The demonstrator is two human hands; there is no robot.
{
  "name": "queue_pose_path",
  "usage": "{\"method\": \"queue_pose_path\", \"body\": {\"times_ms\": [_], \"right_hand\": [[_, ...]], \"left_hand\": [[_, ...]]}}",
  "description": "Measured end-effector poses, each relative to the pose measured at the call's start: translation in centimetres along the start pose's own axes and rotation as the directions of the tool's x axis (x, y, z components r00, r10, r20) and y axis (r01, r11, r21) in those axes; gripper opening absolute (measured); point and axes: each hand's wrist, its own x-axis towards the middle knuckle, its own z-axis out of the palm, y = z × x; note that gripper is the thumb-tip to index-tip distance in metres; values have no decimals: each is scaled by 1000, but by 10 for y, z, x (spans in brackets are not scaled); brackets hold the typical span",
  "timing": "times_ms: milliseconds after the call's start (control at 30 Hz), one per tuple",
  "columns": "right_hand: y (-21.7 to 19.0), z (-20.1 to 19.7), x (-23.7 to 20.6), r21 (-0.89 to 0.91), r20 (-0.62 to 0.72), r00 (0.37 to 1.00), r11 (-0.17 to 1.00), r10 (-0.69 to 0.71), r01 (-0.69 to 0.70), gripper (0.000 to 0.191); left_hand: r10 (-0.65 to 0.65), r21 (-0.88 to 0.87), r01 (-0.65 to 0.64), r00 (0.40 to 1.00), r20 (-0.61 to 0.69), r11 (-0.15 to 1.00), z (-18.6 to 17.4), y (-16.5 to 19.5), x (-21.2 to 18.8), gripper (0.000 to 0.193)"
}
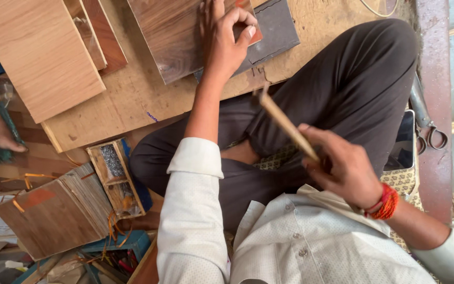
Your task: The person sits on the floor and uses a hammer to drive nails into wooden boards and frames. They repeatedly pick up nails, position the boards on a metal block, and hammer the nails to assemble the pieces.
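The person sat cross-legged on the floor, and the left hand [226, 39] reached forward with its fingers pinched together on the near edge of a dark walnut-coloured wooden panel [177, 34], apparently steadying something small against the surface, though what it pinched was too small to tell. That panel lay flat on a larger plywood sheet [132, 94], partly over a grey board [277, 29], and its long axis ran away from the person toward the upper left. The right hand [345, 171] was drawn back close to the chest, closed in a full grip around the lower end of a hammer [282, 123] with a pale wooden handle. The handle slanted up and to the left from the fist, so its dark head hung over the knee, just short of the panel's near edge and just to the right of the left wrist. So the panel lay ahead and to the left of the hammer, with the left hand already on it and the right hand well apart from it. A red thread band [387, 202] circled the right wrist. A light oak-coloured board [40, 52] lay at the far left, a small wooden box of bits [116, 179] sat by the left knee, and scissors [431, 134] rested at the right
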Motion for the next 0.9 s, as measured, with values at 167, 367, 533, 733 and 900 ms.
{"method": "queue_pose_path", "body": {"times_ms": [167,367,533,733,900], "right_hand": [[14,-17,32,-401,-197,974,916,-110,22,64],[17,-14,56,-490,-167,957,862,-239,130,60],[13,-10,57,-441,-219,935,883,-279,160,57],[12,-10,55,-424,-217,933,888,-288,176,58],[16,-5,49,-311,-395,827,905,-400,289,50]], "left_hand": [[-3,12,3,1000,-24,1000,-4,6,3,13],[-336,-167,385,905,260,908,-2,7,6,14],[-91,-1,91,994,56,996,-3,2,2,16],[-53,11,53,998,46,999,-4,1,3,16],[-268,-263,375,892,364,889,-10,-2,1,38]]}}
